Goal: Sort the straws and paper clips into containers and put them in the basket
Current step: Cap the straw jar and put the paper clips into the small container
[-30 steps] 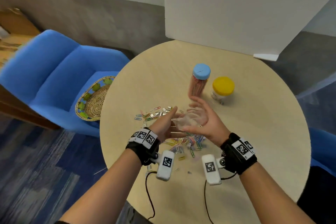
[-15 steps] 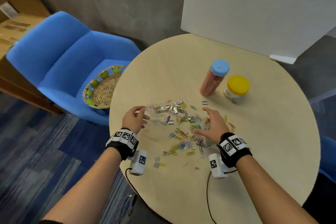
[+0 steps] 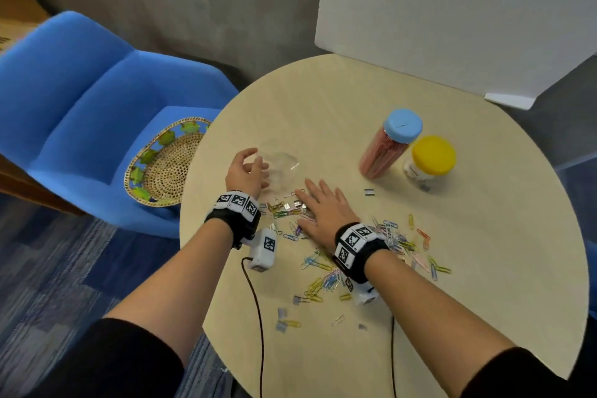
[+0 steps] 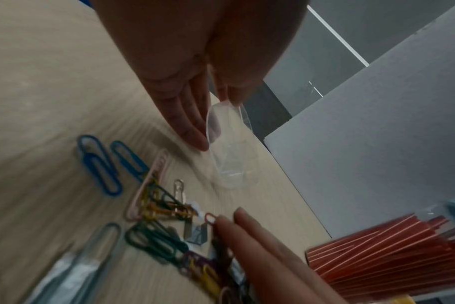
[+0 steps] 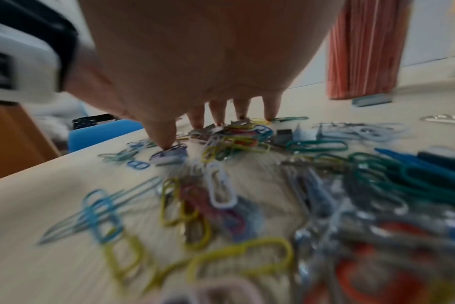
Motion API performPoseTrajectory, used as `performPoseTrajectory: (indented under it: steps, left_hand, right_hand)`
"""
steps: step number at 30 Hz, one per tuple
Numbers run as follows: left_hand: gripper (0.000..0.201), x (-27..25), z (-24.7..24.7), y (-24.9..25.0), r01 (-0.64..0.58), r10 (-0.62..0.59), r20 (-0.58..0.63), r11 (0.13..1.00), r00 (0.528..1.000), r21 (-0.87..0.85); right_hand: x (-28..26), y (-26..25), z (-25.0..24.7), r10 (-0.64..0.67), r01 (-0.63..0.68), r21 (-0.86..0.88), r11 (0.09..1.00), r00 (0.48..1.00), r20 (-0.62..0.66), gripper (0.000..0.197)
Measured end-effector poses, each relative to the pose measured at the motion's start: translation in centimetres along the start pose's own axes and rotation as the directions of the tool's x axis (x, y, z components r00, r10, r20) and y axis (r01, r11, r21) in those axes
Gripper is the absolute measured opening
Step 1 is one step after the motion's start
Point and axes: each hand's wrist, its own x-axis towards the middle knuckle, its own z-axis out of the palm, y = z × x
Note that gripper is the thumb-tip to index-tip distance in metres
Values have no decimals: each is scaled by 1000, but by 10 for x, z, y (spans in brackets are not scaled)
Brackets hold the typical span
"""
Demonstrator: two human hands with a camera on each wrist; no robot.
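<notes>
1. Left hand [image 3: 247, 173] has its fingers [image 4: 187, 121] curled round the clear container [image 3: 280, 161], steadying it on the bench [image 3: 484, 284] beside the pile.
2. Right hand [image 3: 323, 213] lies flat, fingers released, on the paper clips [image 3: 326, 281], likely to sweep them in.
3. Straws [image 3: 379, 152] sit jarred; basket [image 3: 161, 168] waits on the chair.
</notes>
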Motion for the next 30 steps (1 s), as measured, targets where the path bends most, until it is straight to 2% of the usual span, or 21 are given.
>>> performPoseTrajectory:
  steps: [5, 7, 8, 10, 12, 14, 15, 18, 20, 23, 25, 27, 28, 30]
  left_hand:
    - [18, 13, 20, -2, 6, -10, 66, 998, 998, 59]
    - [17, 10, 27, -4, 4, -12, 106, 997, 994, 81]
    - [18, 7, 29, -5, -1, -11, 124, 996, 992, 92]
    - [20, 1, 32, -5, -24, 3, 156, 991, 988, 132]
    - [23, -3, 32, -4, -73, 38, 167, 976, 985, 207]
    - [26, -6, 26, -2, -98, 57, 140, 946, 988, 309]
    - [25, -8, 22, -1, -100, 61, 116, 924, 991, 370]
    - [21, -23, 4, -2, -23, 2, 35, 802, 999, 596]
    - [26, -42, -5, -10, -15, -50, 67, 683, 997, 731]
    - [35, -71, -7, -23, -238, 8, 271, 502, 963, 832]
    - [38, -90, -2, -29, -328, 19, 352, 416, 936, 848]
    - [41, -109, 4, -31, -375, 9, 395, 335, 918, 864]
    - [45, -118, 9, -31, -390, 4, 409, 309, 913, 868]
    - [61, -131, 19, -32, -418, -19, 445, 307, 895, 855]
  right_hand:
    - [-27, -6, 11, -132, 133, -35, 990, 990, 46, 64]
    - [-49, 1, 10, -166, 165, 13, 986, 984, 66, 59]
    - [-58, 6, 8, -159, 156, 74, 985, 987, 37, 55]
    - [-67, 22, -3, -19, 42, 243, 969, 995, -96, 45]
    - [-59, 51, -10, 215, -133, 344, 929, 953, -213, 41]
    - [-46, 75, -16, 350, -260, 365, 894, 914, -204, 48]
    - [-40, 81, -16, 355, -280, 350, 894, 920, -169, 51]
    - [-31, 68, -9, 217, -179, 233, 956, 965, -147, 52]
    - [-37, 48, -3, 117, -87, 204, 975, 983, -143, 47]
    - [-55, 35, 6, 14, 7, 232, 973, 996, -85, 42]
    - [-70, 40, 3, -31, 45, 279, 959, 998, -53, 40]
    - [-86, 57, -7, 28, 12, 315, 949, 992, -123, 36]
    - [-94, 70, -13, 112, -48, 322, 946, 976, -185, 35]
    - [-109, 99, -20, 349, -267, 343, 901, 914, -206, 50]
